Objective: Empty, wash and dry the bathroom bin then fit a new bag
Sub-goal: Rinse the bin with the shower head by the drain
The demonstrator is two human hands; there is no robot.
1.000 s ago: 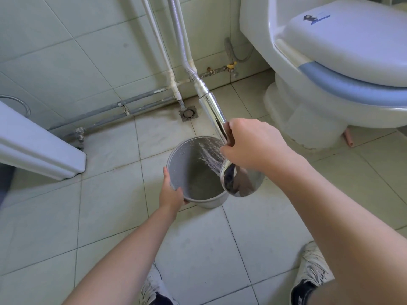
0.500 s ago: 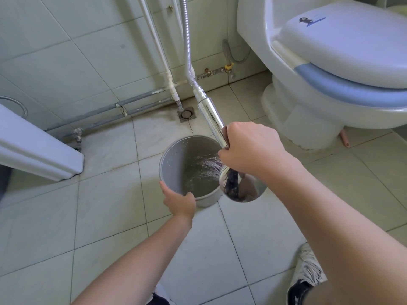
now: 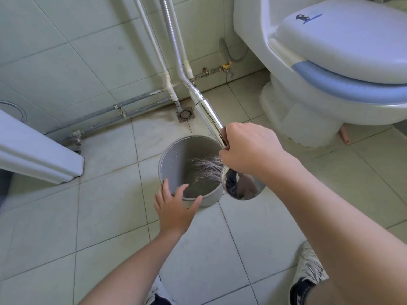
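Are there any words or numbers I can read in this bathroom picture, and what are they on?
No text here can be read.
Toilet lid: a small dark blue sticker, too blurred to read.
Bin, shower head, shoe: no writing shows.

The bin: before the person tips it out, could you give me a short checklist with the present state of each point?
1. Spray lands inside the bin: ok, the water hits its inner wall.
2. Right hand holds the shower head firmly: ok, closed on the handle.
3. Left hand grips the bin: not ok, the fingers are spread at the near rim.
4. Bin emptied of rubbish: ok, only water shows inside.
5. Floor drain free: ok, nothing covers it.
6. Inside fully clean: cannot tell.
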